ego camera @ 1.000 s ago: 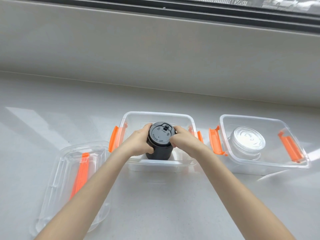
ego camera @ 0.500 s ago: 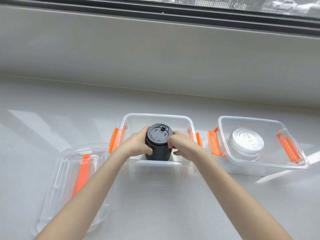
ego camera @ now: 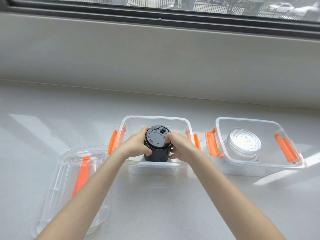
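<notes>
Both hands, left hand [ego camera: 136, 146] and right hand [ego camera: 180, 148], clasp an upright black lidded cup [ego camera: 157, 144] between them inside the middle clear container [ego camera: 155, 119].

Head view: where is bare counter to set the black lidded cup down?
Bare counter runs behind the boxes to the wall, and before the middle box between the forearms. Crowded: the latch gap between middle box and right box.

Stack of cup lids [ego camera: 156, 144] stood between left hand [ego camera: 136, 146] and right hand [ego camera: 180, 148], both gripping it, inside the middle box [ego camera: 155, 118]. Box lid [ego camera: 57, 179] lay on the counter [ego camera: 52, 127] left of the left hand, nearer the person. Second box [ego camera: 249, 120] sat right of the right hand, with a second lid stack [ego camera: 242, 146] in it. Window [ego camera: 155, 2] ran behind both hands.
</notes>
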The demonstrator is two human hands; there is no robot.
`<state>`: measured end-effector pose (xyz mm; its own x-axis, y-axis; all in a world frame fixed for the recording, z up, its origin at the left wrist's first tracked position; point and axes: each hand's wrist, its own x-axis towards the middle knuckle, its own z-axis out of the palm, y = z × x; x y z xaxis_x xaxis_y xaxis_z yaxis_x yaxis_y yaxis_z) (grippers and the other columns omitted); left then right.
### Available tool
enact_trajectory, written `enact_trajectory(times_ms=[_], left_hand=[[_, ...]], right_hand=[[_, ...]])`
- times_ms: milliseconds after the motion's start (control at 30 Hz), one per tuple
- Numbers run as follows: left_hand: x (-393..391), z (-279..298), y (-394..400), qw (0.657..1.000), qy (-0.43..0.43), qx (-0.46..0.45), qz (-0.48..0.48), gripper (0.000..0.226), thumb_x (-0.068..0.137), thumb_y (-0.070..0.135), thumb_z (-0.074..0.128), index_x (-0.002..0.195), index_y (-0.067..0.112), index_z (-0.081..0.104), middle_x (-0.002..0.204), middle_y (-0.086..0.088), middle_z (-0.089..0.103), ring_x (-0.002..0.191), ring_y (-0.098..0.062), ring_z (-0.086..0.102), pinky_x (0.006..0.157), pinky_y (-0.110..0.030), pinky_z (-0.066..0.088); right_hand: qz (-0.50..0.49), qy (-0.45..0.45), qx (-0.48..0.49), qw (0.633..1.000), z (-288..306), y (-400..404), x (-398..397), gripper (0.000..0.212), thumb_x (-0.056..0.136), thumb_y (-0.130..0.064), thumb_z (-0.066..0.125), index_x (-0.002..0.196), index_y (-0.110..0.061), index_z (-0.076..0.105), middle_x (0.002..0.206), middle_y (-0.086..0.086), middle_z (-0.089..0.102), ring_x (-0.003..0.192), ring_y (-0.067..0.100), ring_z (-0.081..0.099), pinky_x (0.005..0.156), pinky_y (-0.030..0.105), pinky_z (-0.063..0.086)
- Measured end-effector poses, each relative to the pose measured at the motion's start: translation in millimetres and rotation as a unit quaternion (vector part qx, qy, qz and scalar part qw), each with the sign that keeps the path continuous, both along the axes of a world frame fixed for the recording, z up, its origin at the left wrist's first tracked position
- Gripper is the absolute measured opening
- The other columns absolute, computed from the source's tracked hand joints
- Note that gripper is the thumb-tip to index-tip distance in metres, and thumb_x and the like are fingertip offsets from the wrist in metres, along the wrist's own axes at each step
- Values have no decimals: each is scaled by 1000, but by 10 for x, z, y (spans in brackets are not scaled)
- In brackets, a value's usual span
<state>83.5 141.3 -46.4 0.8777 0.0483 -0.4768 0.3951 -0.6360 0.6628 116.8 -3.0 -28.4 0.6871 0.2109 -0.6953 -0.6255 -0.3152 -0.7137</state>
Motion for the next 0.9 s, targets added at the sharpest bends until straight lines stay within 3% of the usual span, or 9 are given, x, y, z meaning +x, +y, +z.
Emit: enact_trajectory(times_ms=[167,233,333,533,733,800,867,900], left_hand=[[-7,27,4,999,6,-44,14,90,50,10,58,135,22,31,118,-6,58,113,-22,53,96,-39,48],[-7,34,-5,998,5,-55,25,85,57,6,60,135,23,30,111,-2,58,102,-19,56,83,-31,51],[8,30,-5,997,13,-74,33,77,70,-3,57,136,24,28,92,8,53,78,-12,51,59,-20,40],[16,29,0,995,29,-93,36,79,65,1,59,135,24,30,119,-10,57,91,-19,49,61,-26,38],[5,59,-17,994,40,-88,43,71,68,2,59,132,23,37,98,-6,57,82,-19,47,61,-24,36],[-10,85,-23,996,35,-66,50,74,64,5,61,132,17,37,104,-8,60,90,-23,54,70,-28,45],[-29,138,-50,997,31,-42,64,84,61,9,62,138,12,30,116,-11,57,103,-27,54,86,-35,45],[-43,178,-85,997,26,-30,69,86,65,7,62,142,11,24,118,-11,53,103,-26,50,87,-34,43]], right_hand=[[-31,10,24,999,-72,32,34,20,82,1,37,68,-11,45,69,5,40,61,19,37,78,37,35],[-49,10,39,998,-87,39,37,20,80,3,36,68,-10,46,70,5,40,65,19,38,77,35,34],[-66,11,46,997,-119,40,51,21,79,4,36,67,-10,45,70,6,39,65,19,37,71,31,34],[-70,16,49,996,-123,69,66,19,77,4,37,68,-11,46,71,6,41,68,19,38,65,28,32],[-50,10,33,998,-59,10,38,23,83,3,38,65,-10,41,68,3,33,61,16,31,59,21,30],[-30,0,23,999,-5,-14,26,20,83,2,41,66,-9,40,71,3,31,66,15,33,71,22,36],[-14,-21,7,1000,51,-55,25,12,83,-1,45,73,-6,40,79,3,32,85,16,37,98,30,37],[-3,-41,3,999,82,-81,25,5,81,-4,47,78,-8,44,86,4,34,94,17,36,106,35,34]])
